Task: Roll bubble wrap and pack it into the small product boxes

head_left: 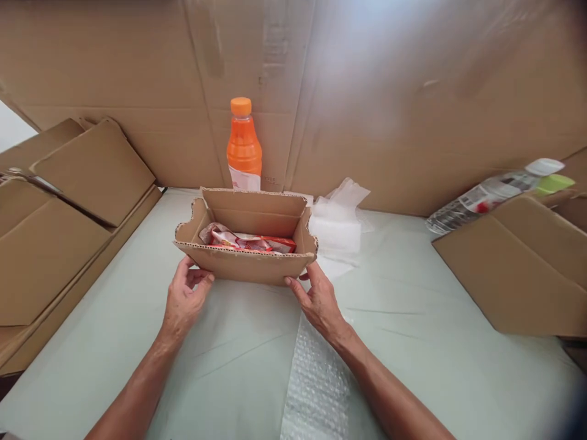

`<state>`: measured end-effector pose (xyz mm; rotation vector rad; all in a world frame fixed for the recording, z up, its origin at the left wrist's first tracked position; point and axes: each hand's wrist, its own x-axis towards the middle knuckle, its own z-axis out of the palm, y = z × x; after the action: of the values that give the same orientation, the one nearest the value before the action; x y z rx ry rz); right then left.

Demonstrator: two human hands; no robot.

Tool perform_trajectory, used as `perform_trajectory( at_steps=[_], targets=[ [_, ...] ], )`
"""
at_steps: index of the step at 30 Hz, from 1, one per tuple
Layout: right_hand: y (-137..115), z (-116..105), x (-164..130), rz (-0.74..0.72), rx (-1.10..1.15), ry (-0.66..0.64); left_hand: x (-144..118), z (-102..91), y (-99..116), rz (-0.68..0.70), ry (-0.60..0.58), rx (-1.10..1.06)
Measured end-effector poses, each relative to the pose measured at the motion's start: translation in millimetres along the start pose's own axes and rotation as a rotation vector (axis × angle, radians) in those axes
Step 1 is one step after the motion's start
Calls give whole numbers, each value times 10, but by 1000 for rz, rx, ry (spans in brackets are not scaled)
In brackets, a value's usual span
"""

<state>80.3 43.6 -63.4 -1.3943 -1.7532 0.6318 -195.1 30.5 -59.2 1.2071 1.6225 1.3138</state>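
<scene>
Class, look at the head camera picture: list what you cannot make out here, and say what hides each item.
- Packets in the small cardboard box: lower parts hidden by the box's front wall; print too small to read.
- Orange bottle: base hidden behind the box.
- Clear bottles at right: lower ends hidden behind a cardboard flap.
- Left hand and right hand: fingertips tucked under the box, so their grip is unclear.
- Bubble wrap: cut off by the bottom edge.

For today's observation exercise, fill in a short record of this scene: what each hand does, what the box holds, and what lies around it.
left hand: touching the near left corner of the small cardboard box
right hand: touching its near right corner
box contents: red snack packets
behind box: orange bottle, upright
under right forearm: bubble wrap
far right: clear bottle, lying tilted
</scene>
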Motion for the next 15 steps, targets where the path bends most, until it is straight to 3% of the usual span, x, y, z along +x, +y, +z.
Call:
perform_trajectory(
  at_steps=[3,5,8,11,15],
  targets=[
    [11,5,59,-58,-18,-27,13,-43,45,12,38,-30],
    [84,-120,75,-106,-59,4,-76,-113,63,18,98,-18],
    [311,-475,161,-62,-161,199,-341,-233,15,-36,158,49],
    [586,-815,415,131,-197,396,-664,-271,-94,-125,82,111],
    [719,-941,732,251,-22,384,-995,-190,-145,-133,-97,145]
  ],
)
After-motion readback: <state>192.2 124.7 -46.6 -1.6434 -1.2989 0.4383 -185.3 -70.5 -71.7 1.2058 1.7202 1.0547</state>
